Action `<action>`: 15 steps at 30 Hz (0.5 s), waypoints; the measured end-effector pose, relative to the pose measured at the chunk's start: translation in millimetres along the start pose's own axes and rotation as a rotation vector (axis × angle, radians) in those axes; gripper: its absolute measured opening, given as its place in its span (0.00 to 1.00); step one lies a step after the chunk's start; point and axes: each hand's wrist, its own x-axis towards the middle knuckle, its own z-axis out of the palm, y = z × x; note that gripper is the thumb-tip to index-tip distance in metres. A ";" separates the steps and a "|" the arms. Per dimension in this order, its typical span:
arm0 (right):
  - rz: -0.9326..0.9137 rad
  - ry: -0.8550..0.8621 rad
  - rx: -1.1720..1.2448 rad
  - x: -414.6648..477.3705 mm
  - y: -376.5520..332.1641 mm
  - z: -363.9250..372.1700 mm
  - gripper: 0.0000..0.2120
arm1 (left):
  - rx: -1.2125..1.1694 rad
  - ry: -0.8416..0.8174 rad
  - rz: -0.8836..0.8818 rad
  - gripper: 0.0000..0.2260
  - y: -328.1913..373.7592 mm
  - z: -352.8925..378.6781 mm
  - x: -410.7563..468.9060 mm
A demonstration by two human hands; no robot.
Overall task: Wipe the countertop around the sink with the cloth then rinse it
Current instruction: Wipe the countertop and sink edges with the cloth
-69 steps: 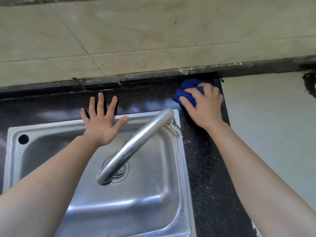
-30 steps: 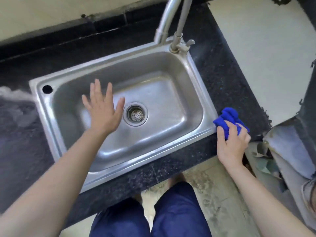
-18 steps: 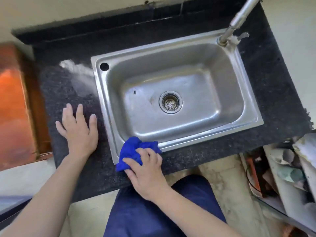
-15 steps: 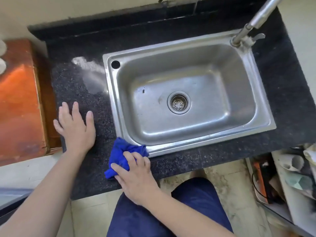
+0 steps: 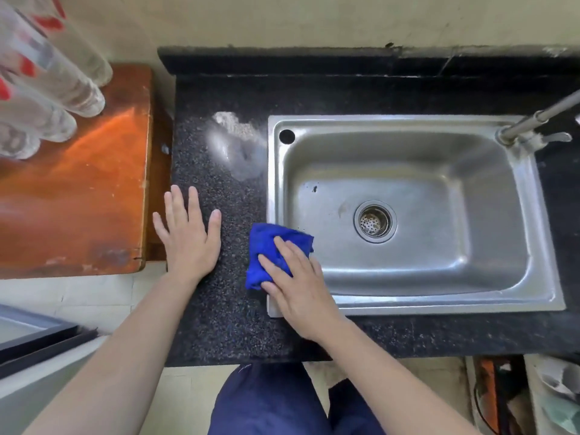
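A crumpled blue cloth (image 5: 266,246) lies over the left rim of the steel sink (image 5: 546,296), near its front left corner. My right hand (image 5: 298,287) presses down on the cloth and covers its lower right part. My left hand (image 5: 188,233) rests flat, fingers spread, on the black speckled countertop (image 5: 219,324) left of the sink. The tap (image 5: 530,125) rises from the sink's back right corner. A pale smear (image 5: 235,146) marks the counter beside the sink's back left corner.
An orange-brown wooden surface (image 5: 78,183) adjoins the counter on the left, with several clear plastic bottles (image 5: 56,76) on it. The beige wall (image 5: 314,20) runs behind the counter. My legs in dark blue trousers (image 5: 276,403) stand below the front edge. Clutter sits low right.
My right hand has swept the cloth from the counter's back right, down its right side and along the front edge to the sink's left rim. My left hand moved from above the sink to the left counter.
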 end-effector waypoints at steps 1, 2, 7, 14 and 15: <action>0.023 0.005 0.004 24.7 2.0 -4.6 0.24 | -0.004 -0.013 0.008 0.31 -1.6 -0.3 0.3; 0.028 0.001 -0.014 50.3 4.0 -11.1 0.25 | -0.007 -0.029 0.020 0.32 -2.2 -0.9 0.5; -0.026 -0.159 -0.299 179.4 5.4 -51.9 0.24 | -0.085 -0.110 0.006 0.34 -4.5 -6.3 6.5; 0.031 -0.168 -0.237 305.4 -3.3 -70.1 0.25 | -0.116 -0.170 0.017 0.31 -9.3 -7.6 9.3; 0.041 -0.161 -0.214 316.7 -6.4 -67.6 0.25 | -0.131 -0.188 0.014 0.30 -11.0 -8.1 10.2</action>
